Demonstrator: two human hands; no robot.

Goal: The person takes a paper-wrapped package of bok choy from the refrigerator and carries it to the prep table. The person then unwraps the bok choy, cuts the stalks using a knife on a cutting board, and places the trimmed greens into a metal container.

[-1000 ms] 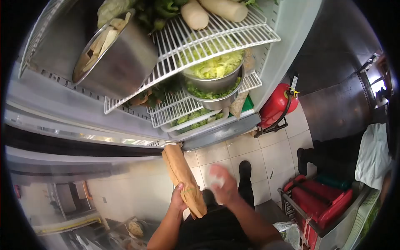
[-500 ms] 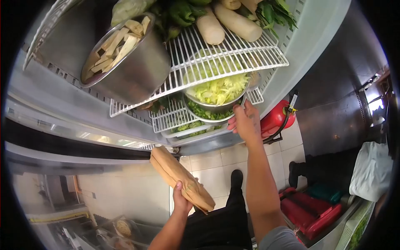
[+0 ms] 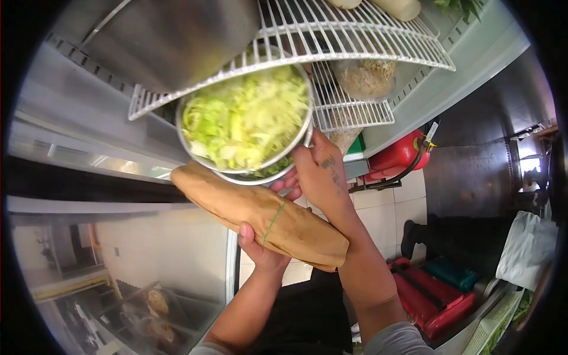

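Observation:
My left hand is closed around a long bundle wrapped in brown paper, with a thin green band about its middle. The bundle slants across below the bowls. My right hand grips the right edge of a lower metal bowl, thumb near the rim and fingers underneath. Dark green pieces show in that bowl, mostly covered by an upper metal bowl stacked on it. Pale green shredded leaves fill the upper one. Both bowls stick out beneath the front of a white wire shelf.
Above the bowls, the wire shelf of the fridge carries a large metal pot and white radishes. A bagged item lies on the lower rack. A fire extinguisher and red container stand at the right.
The stacked bowls have come outward and left with my right hand on them. My left hand has raised the paper bundle to just below them, and the view has shifted closer.

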